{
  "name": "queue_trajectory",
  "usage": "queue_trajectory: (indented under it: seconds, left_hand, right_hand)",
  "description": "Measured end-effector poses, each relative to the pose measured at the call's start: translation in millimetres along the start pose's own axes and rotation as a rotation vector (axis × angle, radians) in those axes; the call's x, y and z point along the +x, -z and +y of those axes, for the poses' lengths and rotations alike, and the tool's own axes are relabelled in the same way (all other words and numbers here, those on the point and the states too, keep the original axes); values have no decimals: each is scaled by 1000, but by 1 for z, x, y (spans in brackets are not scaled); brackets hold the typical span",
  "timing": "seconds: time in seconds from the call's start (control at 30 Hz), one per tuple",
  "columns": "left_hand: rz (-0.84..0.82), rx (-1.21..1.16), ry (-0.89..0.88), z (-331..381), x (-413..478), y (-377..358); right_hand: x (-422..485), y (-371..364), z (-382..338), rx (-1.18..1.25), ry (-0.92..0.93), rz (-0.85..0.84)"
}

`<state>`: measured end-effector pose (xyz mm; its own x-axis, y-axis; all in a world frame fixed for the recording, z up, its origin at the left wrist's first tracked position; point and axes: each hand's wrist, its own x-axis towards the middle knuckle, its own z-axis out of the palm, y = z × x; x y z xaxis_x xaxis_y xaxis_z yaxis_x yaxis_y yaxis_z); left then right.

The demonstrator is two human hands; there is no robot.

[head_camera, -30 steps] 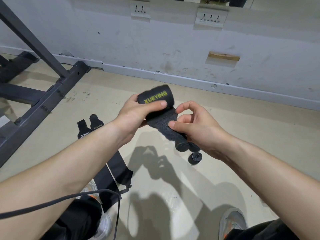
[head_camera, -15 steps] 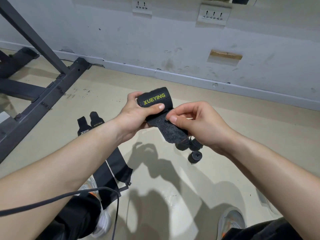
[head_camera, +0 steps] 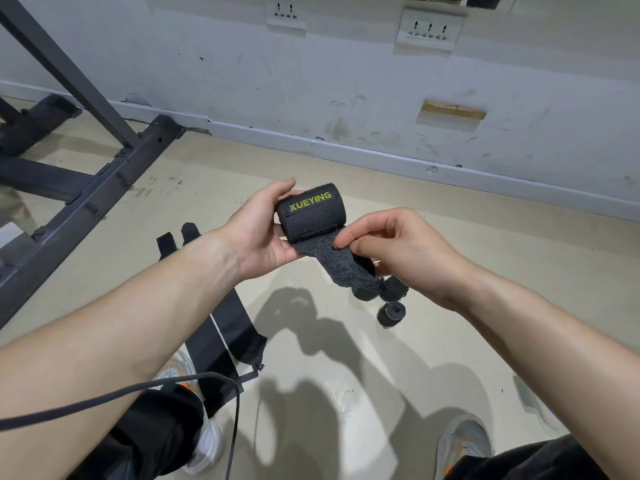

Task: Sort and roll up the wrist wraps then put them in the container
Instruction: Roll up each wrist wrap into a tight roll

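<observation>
A black wrist wrap with yellow XUEYING lettering is mostly rolled into a cylinder. My left hand grips the roll from the left, fingers behind it. My right hand pinches the loose fuzzy tail that hangs from the roll's underside. On the floor below my right hand lie three finished black rolls. Unrolled black wraps stretch flat on the floor under my left forearm, their ends showing beyond it. No container is in view.
A dark metal rack frame stands on the left against the grey wall. My shoes and dark trousers fill the bottom edge. A black cable crosses my left forearm. Beige floor lies open to the right.
The roll has turned so its lettered face is fully toward me, my left thumb has come off the front, and my right hand's pinch has slid up the tail closer to the roll.
</observation>
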<state>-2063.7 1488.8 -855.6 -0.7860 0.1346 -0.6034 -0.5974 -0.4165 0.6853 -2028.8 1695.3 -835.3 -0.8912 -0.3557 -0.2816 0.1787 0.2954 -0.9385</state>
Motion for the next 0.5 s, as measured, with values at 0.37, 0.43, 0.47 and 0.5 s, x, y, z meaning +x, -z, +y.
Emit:
queue_trajectory:
  seconds: [0.37,0.43,0.47,0.5]
  left_hand:
    - [-23,78,-73,0,-4,-4]
    - [-18,125,-99,-7,-7,-8]
    - [-24,150,-109,-11,-8,-11]
    - [-35,171,-116,-16,-9,-14]
  right_hand:
    - [6,11,1,-60,135,-4]
    - [7,10,1,-151,181,90]
    - [7,10,2,-218,211,125]
    - [8,10,3,-269,235,144]
